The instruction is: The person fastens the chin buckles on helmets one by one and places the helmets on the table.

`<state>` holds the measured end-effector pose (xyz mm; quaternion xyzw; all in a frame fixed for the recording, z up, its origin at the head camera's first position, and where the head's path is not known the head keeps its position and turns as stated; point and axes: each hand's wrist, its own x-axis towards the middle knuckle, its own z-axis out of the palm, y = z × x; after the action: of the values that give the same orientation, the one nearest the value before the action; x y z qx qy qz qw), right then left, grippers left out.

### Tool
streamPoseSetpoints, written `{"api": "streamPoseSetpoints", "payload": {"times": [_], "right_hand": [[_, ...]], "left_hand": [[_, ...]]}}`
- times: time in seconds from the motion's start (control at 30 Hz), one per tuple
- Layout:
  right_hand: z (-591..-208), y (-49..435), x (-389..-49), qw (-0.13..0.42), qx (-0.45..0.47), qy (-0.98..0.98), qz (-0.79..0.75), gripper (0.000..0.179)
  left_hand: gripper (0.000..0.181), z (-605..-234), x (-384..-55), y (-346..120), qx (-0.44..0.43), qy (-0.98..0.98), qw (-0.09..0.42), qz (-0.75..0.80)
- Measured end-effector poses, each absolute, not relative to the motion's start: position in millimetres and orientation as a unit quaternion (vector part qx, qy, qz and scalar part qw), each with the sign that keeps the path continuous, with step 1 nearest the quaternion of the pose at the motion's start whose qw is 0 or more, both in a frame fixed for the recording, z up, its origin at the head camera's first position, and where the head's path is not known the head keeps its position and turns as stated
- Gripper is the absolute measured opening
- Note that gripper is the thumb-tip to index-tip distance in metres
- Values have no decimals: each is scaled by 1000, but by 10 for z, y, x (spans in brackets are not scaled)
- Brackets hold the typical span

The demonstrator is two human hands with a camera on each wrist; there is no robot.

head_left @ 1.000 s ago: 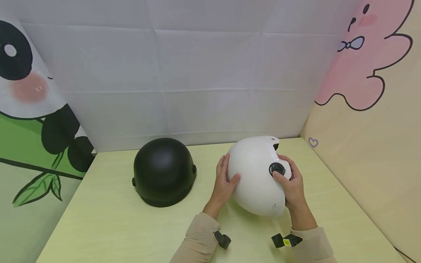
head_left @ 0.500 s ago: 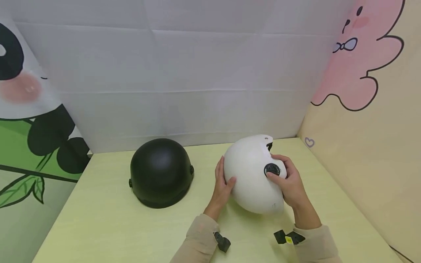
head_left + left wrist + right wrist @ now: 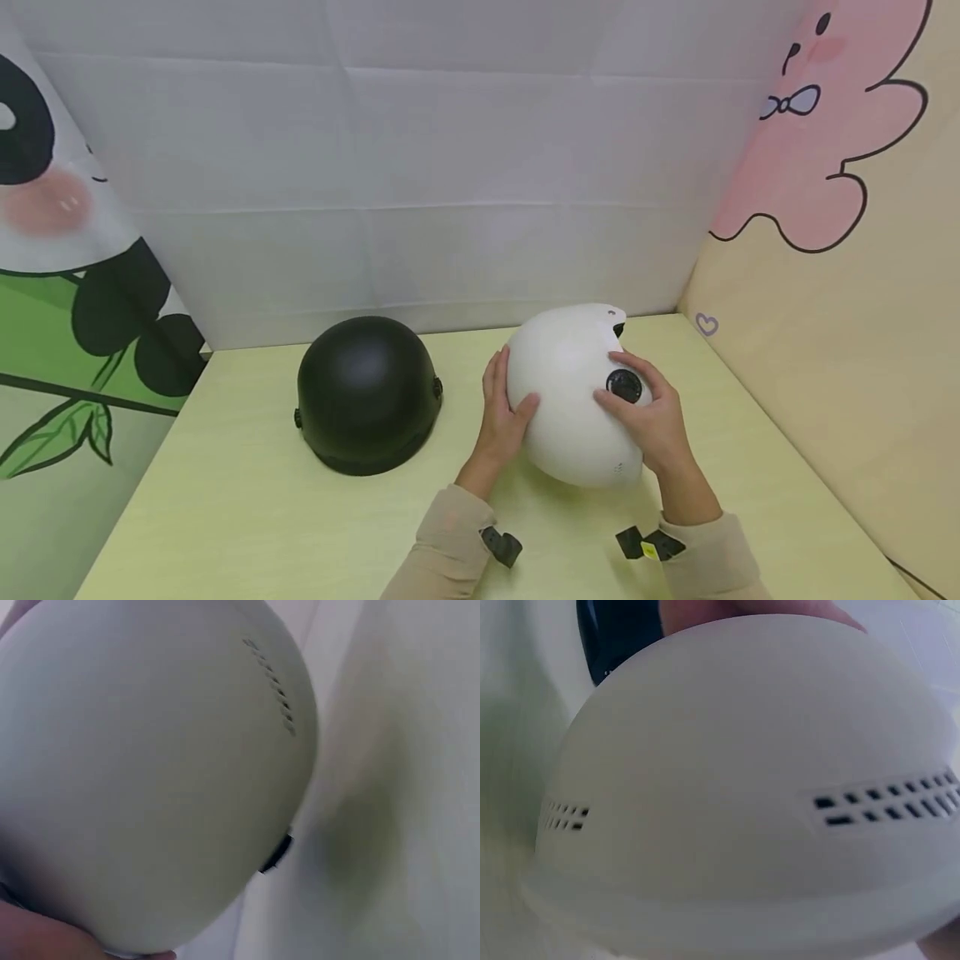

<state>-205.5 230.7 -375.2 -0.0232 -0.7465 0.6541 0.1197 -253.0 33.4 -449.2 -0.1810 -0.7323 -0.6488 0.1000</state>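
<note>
A white helmet lies tilted, its edge turned to the right, with a round black side knob. Along its left side my left hand holds it, thumb on the shell. My right hand grips the right side, thumb and forefinger on either side of the knob. Vent holes show on the white shell in the right wrist view. Whether the helmet touches the table cannot be told. A black helmet stands dome up to the left, apart from both hands.
The pale yellow table ends at a white cloth backdrop. A cream wall with a pink cartoon borders the right side. A panda picture hangs at the left.
My right thumb has moved left off the black knob, and the forefinger has come up onto the white shell. The white helmet has shifted slightly left. The black helmet stays put.
</note>
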Motion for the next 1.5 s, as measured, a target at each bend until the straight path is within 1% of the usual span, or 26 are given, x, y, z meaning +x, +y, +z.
{"api": "streamPoseSetpoints", "payload": {"times": [0.3,0.5,0.63,0.73,0.83,1.17,1.37,1.5], "right_hand": [[-3891,2216,-2146,142,-48,-671,726,39],[-3939,2155,-2192,147,-37,-652,743,37],[-3935,2193,-2190,130,-42,-663,736,38],[-3911,2243,-2179,107,-42,-687,718,43],[-3871,2312,-2154,90,-21,-730,677,51],[-3650,2502,-2071,78,70,-913,395,76],[-3461,2506,-2029,40,72,-953,293,90],[-3384,2486,-2008,39,66,-966,246,92]], "left_hand": [[85,-4219,-2537,223,-124,-793,66,-592],[84,-4177,-2585,158,-117,-811,59,-571],[85,-4154,-2586,169,-116,-816,51,-563],[85,-4131,-2588,183,-117,-818,46,-561],[86,-4104,-2584,203,-118,-819,43,-559],[85,-4092,-2554,290,-122,-832,49,-539],[85,-4088,-2547,329,-123,-832,53,-538],[85,-4093,-2556,347,-124,-832,55,-538]]}}
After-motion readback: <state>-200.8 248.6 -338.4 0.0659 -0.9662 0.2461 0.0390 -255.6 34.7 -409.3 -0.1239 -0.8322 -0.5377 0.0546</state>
